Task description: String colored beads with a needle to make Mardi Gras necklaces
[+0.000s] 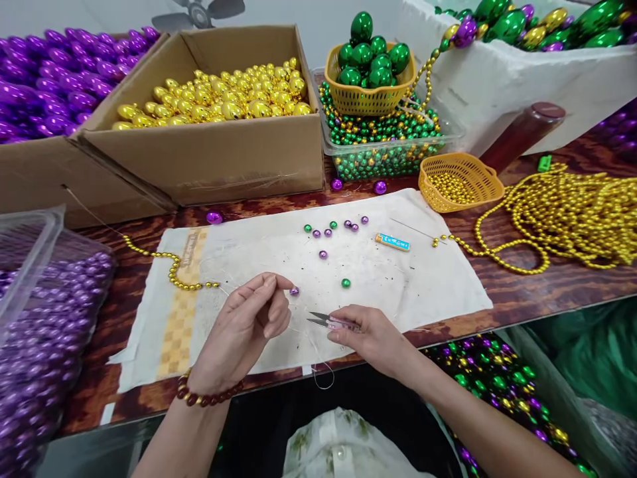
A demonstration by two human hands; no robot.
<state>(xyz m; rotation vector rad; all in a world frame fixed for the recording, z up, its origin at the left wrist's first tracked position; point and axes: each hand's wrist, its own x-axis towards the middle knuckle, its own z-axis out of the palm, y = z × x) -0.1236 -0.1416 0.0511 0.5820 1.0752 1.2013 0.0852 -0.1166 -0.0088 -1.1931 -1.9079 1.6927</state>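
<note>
Over the white cloth (398, 279), left hand (246, 332) pinches thread; right hand (371, 335) grips snips (331, 322).

Nothing in the view can actually be read. The white cloth (298, 279) at the centre of the frame carries a faint printed mark near its upper left corner, beside the yellow checked stripe, too blurred to make out. The small blue and orange tube (393, 242) lying on the cloth right of centre bears lettering too tiny to decipher.
</note>
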